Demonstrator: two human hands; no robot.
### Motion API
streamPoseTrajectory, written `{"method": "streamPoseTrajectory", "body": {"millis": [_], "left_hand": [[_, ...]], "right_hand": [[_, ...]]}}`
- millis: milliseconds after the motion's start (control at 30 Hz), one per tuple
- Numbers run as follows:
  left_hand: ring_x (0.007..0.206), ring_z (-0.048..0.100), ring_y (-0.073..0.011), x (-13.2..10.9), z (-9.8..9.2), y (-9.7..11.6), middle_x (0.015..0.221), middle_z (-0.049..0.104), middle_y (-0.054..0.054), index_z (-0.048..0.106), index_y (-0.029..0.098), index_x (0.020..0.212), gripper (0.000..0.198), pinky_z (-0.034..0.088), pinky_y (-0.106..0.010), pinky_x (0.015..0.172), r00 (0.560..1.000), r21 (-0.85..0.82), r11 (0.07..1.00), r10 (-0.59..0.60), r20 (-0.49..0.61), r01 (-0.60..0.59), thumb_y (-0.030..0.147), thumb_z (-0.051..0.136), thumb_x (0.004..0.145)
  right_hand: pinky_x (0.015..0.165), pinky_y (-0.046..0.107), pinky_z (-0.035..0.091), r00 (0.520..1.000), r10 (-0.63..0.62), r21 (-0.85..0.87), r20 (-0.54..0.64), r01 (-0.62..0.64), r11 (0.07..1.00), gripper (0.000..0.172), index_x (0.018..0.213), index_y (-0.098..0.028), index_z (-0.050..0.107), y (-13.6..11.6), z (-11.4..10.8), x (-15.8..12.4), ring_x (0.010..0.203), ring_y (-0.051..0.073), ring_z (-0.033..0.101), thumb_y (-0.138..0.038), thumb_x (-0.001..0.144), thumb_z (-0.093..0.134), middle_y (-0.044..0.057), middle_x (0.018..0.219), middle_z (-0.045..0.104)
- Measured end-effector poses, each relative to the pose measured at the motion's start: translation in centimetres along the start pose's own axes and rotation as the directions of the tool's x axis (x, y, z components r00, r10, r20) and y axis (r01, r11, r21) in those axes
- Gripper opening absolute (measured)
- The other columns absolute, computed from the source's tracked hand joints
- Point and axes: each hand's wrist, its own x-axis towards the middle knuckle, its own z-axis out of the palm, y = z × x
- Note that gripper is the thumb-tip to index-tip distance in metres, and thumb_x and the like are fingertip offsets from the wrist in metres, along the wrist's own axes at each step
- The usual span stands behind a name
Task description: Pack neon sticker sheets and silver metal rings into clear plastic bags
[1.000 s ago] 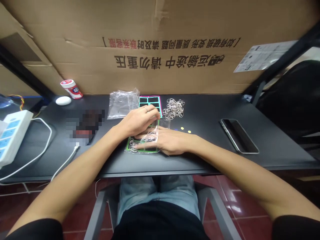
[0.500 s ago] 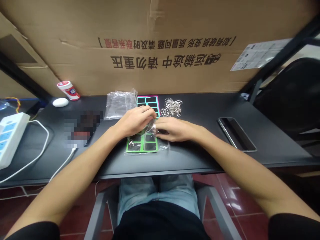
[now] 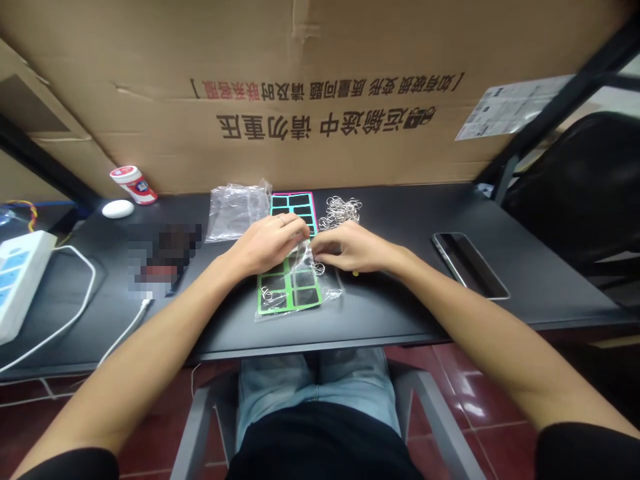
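A clear plastic bag point(image 3: 331, 293) lies on the table with a green-framed card of dark rectangles point(image 3: 290, 303) inside it. Thin metal loops point(image 3: 266, 295) show at the card's near left corner. My left hand point(image 3: 273, 241), a ring on one finger, is closed on the bag's far end. Opposite it, my right hand point(image 3: 353, 247) pinches at the bag's right edge with thumb and fingers. Just under those fingertips is a metal ring point(image 3: 319, 268); whether it is held or lies within the bag I cannot tell. A tangle of metal rings point(image 3: 343, 210) sits beyond my right hand.
Behind my left hand are flat empty plastic bags point(image 3: 235, 210) and cards edged blue and pink point(image 3: 295, 203). A phone point(image 3: 470, 265) lies right. Leftward are a red-white bottle point(image 3: 134, 185), a white oval case point(image 3: 118, 209), and a power strip point(image 3: 25, 283) with cable. Cardboard point(image 3: 320, 157) stands behind.
My right hand has lifted slightly and its fingers have drawn into a pinch, uncovering a metal ring beneath. The bagged card has shifted a little toward me. My left hand keeps its grip.
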Motion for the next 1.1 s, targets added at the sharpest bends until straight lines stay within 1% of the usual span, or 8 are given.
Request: {"method": "streamPoseTrajectory", "body": {"millis": [133, 300, 567, 700, 833, 933, 1033, 1100], "left_hand": [[0.108, 0.073, -0.0232, 0.0, -0.1, 0.1, 0.122, 0.076, -0.008, 0.066, 0.022, 0.121, 0.02, 0.057, -0.037, 0.091, 1.0, 0.012, 1.0, -0.004, 0.011, 0.004, 0.024, 0.047, 0.116], [0.107, 0.073, -0.0232, 0.1, -0.4, 0.3, 0.122, 0.076, -0.008, 0.066, 0.021, 0.122, 0.021, 0.057, -0.037, 0.09, 1.0, 0.022, 0.999, -0.024, 0.015, 0.024, 0.025, 0.046, 0.116], [0.105, 0.072, -0.0224, 0.1, -0.4, 0.3, 0.121, 0.076, -0.008, 0.067, 0.022, 0.121, 0.021, 0.056, -0.036, 0.089, 1.0, 0.019, 1.0, -0.018, 0.008, 0.018, 0.023, 0.047, 0.115], [0.107, 0.073, -0.0231, 0.0, -0.3, 0.2, 0.122, 0.076, -0.008, 0.067, 0.022, 0.122, 0.021, 0.056, -0.037, 0.09, 1.0, 0.015, 1.0, -0.02, 0.012, 0.02, 0.023, 0.048, 0.114], [0.108, 0.073, -0.023, 0.0, -0.3, 0.2, 0.122, 0.076, -0.008, 0.067, 0.022, 0.122, 0.022, 0.057, -0.037, 0.091, 1.0, 0.003, 1.0, -0.015, 0.006, 0.015, 0.023, 0.047, 0.115], [0.107, 0.073, -0.0231, 0.0, -0.2, 0.2, 0.122, 0.076, -0.008, 0.067, 0.022, 0.122, 0.022, 0.058, -0.038, 0.092, 1.0, 0.003, 1.0, -0.021, 0.002, 0.021, 0.023, 0.047, 0.115], [0.107, 0.073, -0.0229, 0.0, -0.2, 0.1, 0.122, 0.076, -0.008, 0.067, 0.022, 0.122, 0.023, 0.058, -0.038, 0.092, 1.0, 0.002, 1.0, -0.02, 0.002, 0.02, 0.023, 0.046, 0.115], [0.106, 0.072, -0.0229, 0.0, -0.3, 0.1, 0.122, 0.076, -0.008, 0.067, 0.022, 0.121, 0.023, 0.057, -0.037, 0.091, 1.0, 0.004, 1.0, -0.021, 0.003, 0.021, 0.024, 0.046, 0.115]], "right_hand": [[0.075, 0.029, 0.056, 0.996, 0.067, 0.095, -0.061, -0.061, 0.994, 0.012, 0.103, -0.02, 0.082, 0.4, 0.0, 0.0, 0.079, 0.019, 0.079, -0.026, 0.095, 0.076, 0.003, 0.09, 0.086], [0.073, 0.03, 0.057, 0.991, 0.071, 0.161, -0.112, -0.052, 0.986, 0.012, 0.104, -0.02, 0.083, 0.9, -0.2, -0.1, 0.072, 0.018, 0.077, -0.028, 0.098, 0.075, 0.001, 0.081, 0.083], [0.076, 0.034, 0.062, 0.982, 0.055, 0.233, -0.18, -0.012, 0.972, 0.014, 0.106, -0.021, 0.083, 1.2, -0.5, -0.2, 0.077, 0.02, 0.08, -0.029, 0.099, 0.074, 0.002, 0.088, 0.084], [0.083, 0.036, 0.064, 0.973, 0.061, 0.204, -0.223, -0.015, 0.979, 0.013, 0.105, -0.022, 0.083, 1.5, -0.4, -0.2, 0.085, 0.022, 0.081, -0.028, 0.097, 0.074, 0.004, 0.096, 0.086], [0.079, 0.035, 0.063, 0.963, 0.063, 0.178, -0.261, -0.016, 0.984, 0.014, 0.105, -0.021, 0.083, 1.4, -0.5, -0.2, 0.083, 0.022, 0.081, -0.028, 0.099, 0.071, 0.004, 0.095, 0.085], [0.077, 0.035, 0.062, 0.926, 0.072, 0.103, -0.37, -0.037, 0.994, 0.016, 0.104, -0.021, 0.083, 1.7, -0.8, 0.0, 0.082, 0.021, 0.079, -0.026, 0.099, 0.069, 0.005, 0.097, 0.085], [0.082, 0.039, 0.063, 0.846, 0.1, 0.019, -0.523, -0.105, 0.994, 0.017, 0.105, -0.021, 0.082, 2.5, -1.2, 0.1, 0.088, 0.024, 0.078, -0.025, 0.1, 0.066, 0.007, 0.103, 0.085], [0.089, 0.044, 0.064, 0.795, 0.081, -0.075, -0.601, -0.158, 0.985, 0.018, 0.106, -0.022, 0.082, 3.3, -1.6, 0.1, 0.094, 0.027, 0.079, -0.023, 0.101, 0.065, 0.008, 0.106, 0.085]]}}
